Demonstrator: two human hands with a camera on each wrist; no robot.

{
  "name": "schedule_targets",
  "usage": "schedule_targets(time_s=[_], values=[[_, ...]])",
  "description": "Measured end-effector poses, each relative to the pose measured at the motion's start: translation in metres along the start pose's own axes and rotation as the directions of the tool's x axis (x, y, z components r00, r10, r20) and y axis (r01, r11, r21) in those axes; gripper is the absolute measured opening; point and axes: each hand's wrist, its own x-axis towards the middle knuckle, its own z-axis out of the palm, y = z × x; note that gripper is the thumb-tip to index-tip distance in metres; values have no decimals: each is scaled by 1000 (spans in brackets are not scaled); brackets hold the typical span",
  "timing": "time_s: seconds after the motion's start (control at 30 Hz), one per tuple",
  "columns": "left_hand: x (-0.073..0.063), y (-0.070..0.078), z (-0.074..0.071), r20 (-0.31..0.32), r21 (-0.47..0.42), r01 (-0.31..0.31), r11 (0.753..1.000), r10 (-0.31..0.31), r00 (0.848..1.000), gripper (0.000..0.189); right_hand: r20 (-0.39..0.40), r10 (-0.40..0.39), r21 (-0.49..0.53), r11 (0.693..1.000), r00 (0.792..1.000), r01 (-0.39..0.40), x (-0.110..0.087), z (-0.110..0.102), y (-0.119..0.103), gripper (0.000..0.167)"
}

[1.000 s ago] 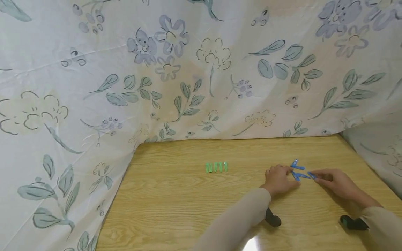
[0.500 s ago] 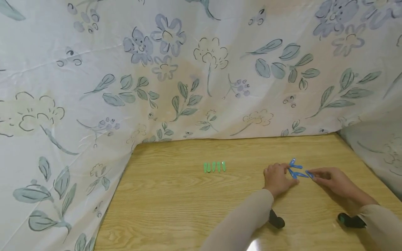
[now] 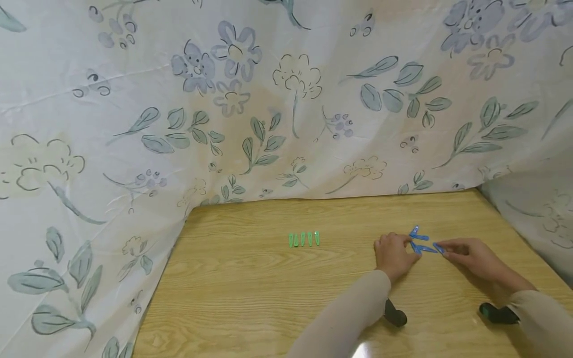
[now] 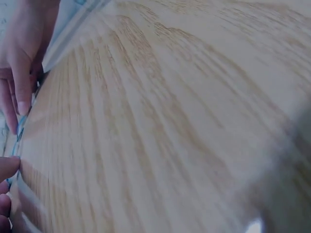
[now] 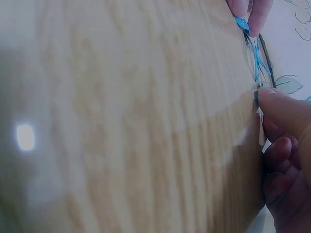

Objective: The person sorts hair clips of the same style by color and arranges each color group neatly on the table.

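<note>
Toward two o'clock on the wooden table (image 3: 250,298), with twelve at its far edge, the right hand (image 3: 476,258) pinches one blue clip (image 3: 439,247) between thumb and forefinger, the clip slanting from ten to four. At nine o'clock from it, the left hand (image 3: 394,256) holds a second blue clip (image 3: 416,248) between thumb and forefinger, one at each end. Between these two lies a third blue clip (image 3: 427,249), nearly along the nine-to-three line; whether it touches either is too small to tell. Just toward twelve, two more blue clips form a sideways V, the upper one (image 3: 415,229) pointing to one o'clock, the lower one (image 3: 420,237) to three. Well apart at nine o'clock, five green clips (image 3: 303,238) stand in a side-by-side row, lengthwise toward twelve. Beige sleeves (image 3: 349,313) reach in from six, and a floral cloth (image 3: 313,124) hangs at twelve.
</note>
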Motion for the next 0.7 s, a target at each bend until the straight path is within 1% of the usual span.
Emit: schedule_targets(time_s=[0.1,0.13,0.23,0.3,0.37,0.43,0.53,0.7], values=[[0,1,-4,17,-12,12,1000,-12,1000,37,4,2,3,1000,1000,-2,0,0,-1,25],[-1,2,-6,31,-16,20,1000,-19,999,36,2,1,2,1000,1000,-1,0,0,-2,25],[-1,3,-10,81,-28,37,999,-35,996,33,-3,-3,-10,1000,1000,3,-1,1,-2,24],[-1,4,-14,129,-32,46,998,-41,991,32,-5,-3,-13,1000,1000,3,-2,1,-3,24],[-1,4,-18,172,-29,42,999,-36,984,31,-3,3,-18,1000,1000,-3,-3,1,-3,24],[-1,2,-21,208,-25,17,1000,-12,978,31,3,9,-13,1000,1000,-9,-3,1,-3,25],[-1,-3,-26,253,-26,-41,999,47,966,32,15,16,-8,1000,1000,-16,-4,1,-4,25],[3,-15,-27,282,-47,-148,988,155,947,29,3,8,-5,1000,1000,-8,-4,1,-6,25]])
